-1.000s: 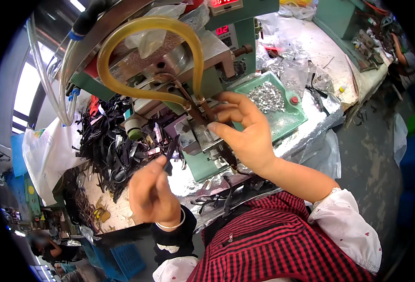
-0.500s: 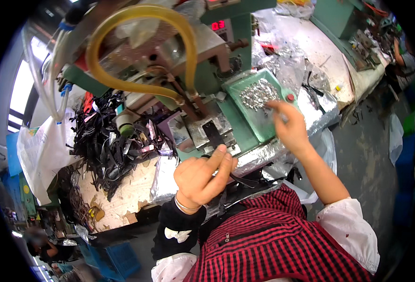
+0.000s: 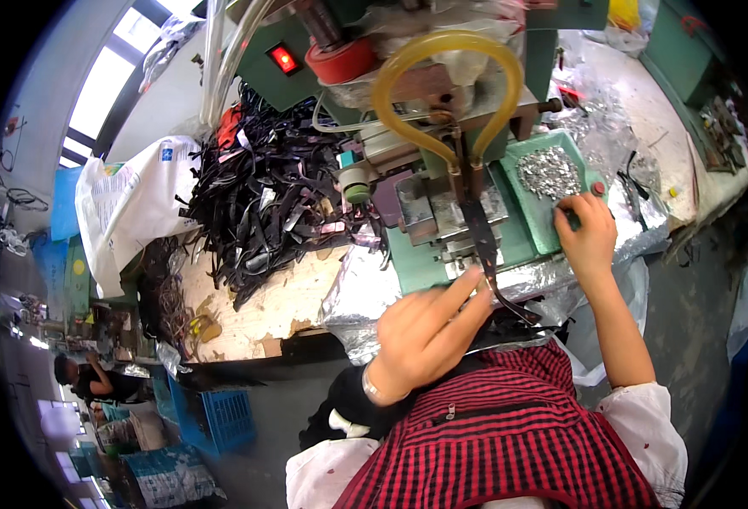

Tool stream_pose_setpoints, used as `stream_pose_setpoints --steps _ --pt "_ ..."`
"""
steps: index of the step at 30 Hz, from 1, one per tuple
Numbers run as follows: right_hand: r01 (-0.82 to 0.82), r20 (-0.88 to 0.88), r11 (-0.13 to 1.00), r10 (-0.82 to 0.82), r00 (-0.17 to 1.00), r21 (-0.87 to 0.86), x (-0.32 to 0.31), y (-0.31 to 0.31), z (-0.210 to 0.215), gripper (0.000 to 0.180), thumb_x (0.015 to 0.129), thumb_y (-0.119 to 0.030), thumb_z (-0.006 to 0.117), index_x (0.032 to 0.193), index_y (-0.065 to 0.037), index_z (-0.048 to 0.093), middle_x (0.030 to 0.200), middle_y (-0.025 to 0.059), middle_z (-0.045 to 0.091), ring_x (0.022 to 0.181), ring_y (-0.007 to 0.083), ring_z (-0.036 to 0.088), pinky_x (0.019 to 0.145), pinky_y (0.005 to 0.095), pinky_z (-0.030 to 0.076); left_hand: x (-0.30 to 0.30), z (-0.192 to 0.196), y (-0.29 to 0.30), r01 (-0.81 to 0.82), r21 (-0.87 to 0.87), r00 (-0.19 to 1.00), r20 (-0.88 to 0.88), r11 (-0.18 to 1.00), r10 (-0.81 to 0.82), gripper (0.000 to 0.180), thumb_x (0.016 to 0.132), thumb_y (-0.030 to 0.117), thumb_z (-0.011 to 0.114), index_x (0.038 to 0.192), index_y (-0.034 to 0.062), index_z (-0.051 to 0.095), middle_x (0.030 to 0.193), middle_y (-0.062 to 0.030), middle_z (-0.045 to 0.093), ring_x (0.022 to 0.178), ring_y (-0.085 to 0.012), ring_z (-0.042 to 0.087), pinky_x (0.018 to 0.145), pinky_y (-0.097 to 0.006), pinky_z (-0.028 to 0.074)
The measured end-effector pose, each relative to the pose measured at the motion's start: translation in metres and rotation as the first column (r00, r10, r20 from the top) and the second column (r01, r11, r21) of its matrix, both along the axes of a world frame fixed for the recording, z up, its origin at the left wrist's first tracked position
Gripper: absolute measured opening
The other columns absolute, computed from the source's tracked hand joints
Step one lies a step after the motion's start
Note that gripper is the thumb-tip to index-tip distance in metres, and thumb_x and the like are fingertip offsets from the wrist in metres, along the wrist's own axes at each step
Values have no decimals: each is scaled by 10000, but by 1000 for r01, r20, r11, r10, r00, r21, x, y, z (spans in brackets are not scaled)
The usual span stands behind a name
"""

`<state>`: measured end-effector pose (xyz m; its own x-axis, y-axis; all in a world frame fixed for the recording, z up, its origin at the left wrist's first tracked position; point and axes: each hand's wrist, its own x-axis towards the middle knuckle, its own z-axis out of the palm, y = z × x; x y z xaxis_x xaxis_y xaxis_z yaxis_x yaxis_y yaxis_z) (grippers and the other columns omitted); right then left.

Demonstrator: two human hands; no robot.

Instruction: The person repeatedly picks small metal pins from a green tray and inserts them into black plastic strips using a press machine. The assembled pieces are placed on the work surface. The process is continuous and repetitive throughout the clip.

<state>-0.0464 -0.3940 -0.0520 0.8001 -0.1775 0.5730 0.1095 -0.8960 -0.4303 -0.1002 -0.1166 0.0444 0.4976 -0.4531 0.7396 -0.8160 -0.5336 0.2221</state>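
A black strap (image 3: 481, 236) lies lengthwise over the metal die block of a green press machine, under its two prongs; its loose tail curls toward the table's front edge. My left hand (image 3: 429, 331) is beside the strap's near part, index and middle fingers stretched out with their tips close to it; the thumb is hidden. My right hand (image 3: 590, 237) is at the right rim of a green tray (image 3: 546, 242), its fingers bent in and thumb curled under. Whatever they hold is too small to make out. Shiny small metal pieces (image 3: 549, 172) are heaped in the tray.
A thick yellow hose (image 3: 382, 93) loops above the die. Left of the press lies a big pile of black straps (image 3: 264, 212), with a white sack (image 3: 128, 204) beyond. A red knob (image 3: 597, 188) is beside the tray. Foil (image 3: 357, 293) covers the table's front edge. A blue crate (image 3: 221, 420) stands below left.
My right hand has drawn back from the metal pieces, its fingers now curled. My left fingers have straightened beside the strap. The prongs now meet the strap. The whole view has shifted.
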Motion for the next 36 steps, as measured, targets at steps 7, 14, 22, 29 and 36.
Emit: stream_pose_setpoints --steps 7,14,22,29,36 --pt "-111 100 933 82 992 343 6 3 11 146 830 -28 720 976 -25 728 909 111 737 843 245 710 789 343 542 39 23 87 -491 133 869 134 861 476 172 762 -46 764 912 38 757 883 -77 702 812 -275 604 779 -382 458" --pt "-127 27 900 127 991 417 9 11 4 151 821 -49 722 971 -37 733 932 114 725 879 289 691 799 380 530 104 -121 131 -356 307 919 -54 882 390 268 743 26 689 1001 65 748 1083 -104 686 989 -323 616 867 -428 501" --pt "-13 110 942 -26 994 335 -48 -27 5 163 831 29 712 983 -26 731 944 109 725 869 277 675 782 358 516 84 -70 128 -473 -595 782 -623 650 -1 290 1033 28 552 1317 -8 595 1056 -164 731 909 -207 727 841 -275 547" --pt "-503 254 751 434 864 428 10 58 81 180 805 -13 727 985 -23 724 954 124 719 869 281 680 805 374 523 89 -65 111 -562 -381 600 -799 734 44 243 1045 204 599 1039 -23 683 807 -94 745 689 -109 663 637 -211 475" --pt "-402 246 443 369 896 802 14 99 66 303 830 -19 722 1125 -1 656 1008 74 697 935 155 677 866 293 522 62 -81 105 -662 -499 584 -811 560 -31 383 1106 344 434 974 50 642 740 -20 638 526 -86 535 487 -210 395"
